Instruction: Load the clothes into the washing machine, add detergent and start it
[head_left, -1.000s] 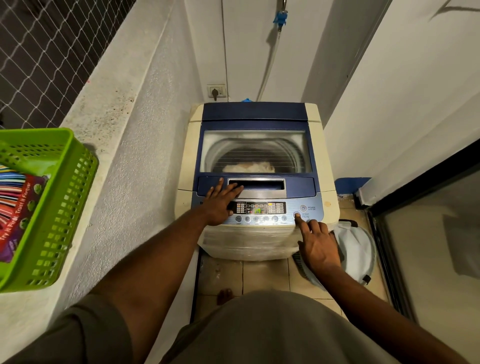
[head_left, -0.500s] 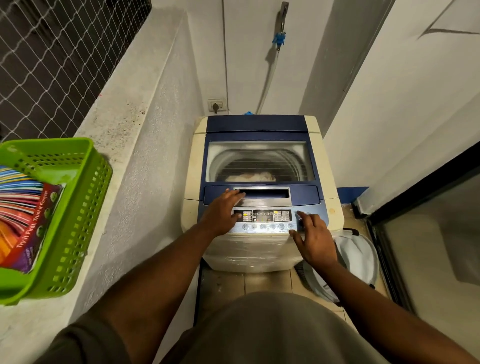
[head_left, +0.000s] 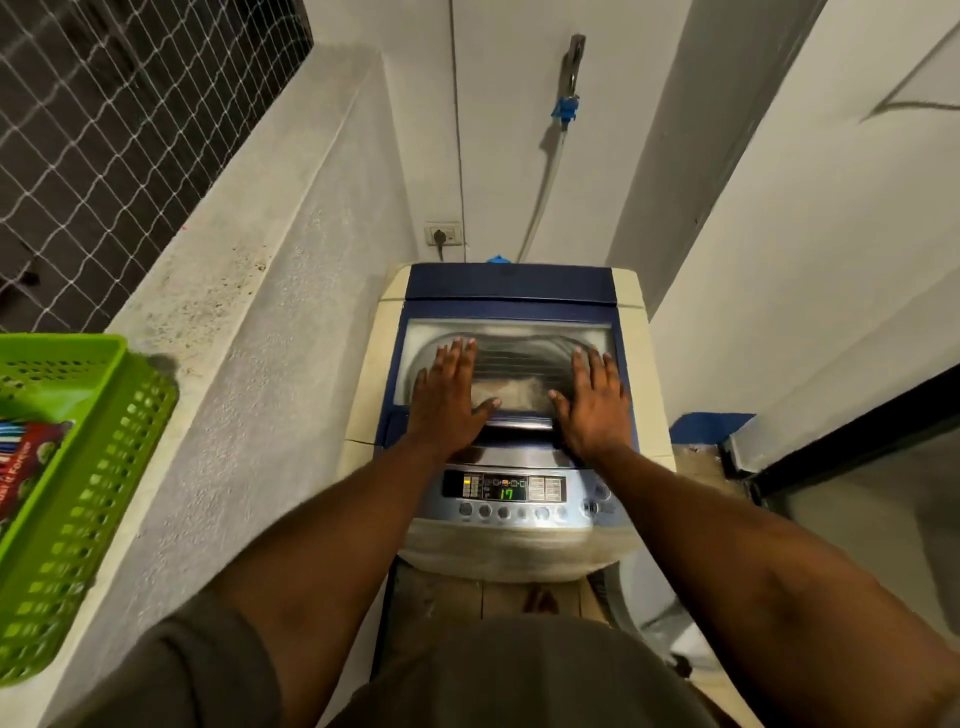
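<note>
Left hand (head_left: 447, 400), right hand (head_left: 597, 402) flat on lid (head_left: 519, 338), fingers straight, holding nothing. Press evenly at near edge so the latch seats (display (head_left: 506, 492) lit, reads 17).

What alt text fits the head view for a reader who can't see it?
The left hand and right hand lie flat on the closed glass lid of a top-loading washing machine. Its display glows green, showing 17. A green basket sits on the left ledge.

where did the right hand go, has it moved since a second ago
Yes: the right hand left the control panel and moved farther from the person, onto the washing machine lid.
</note>
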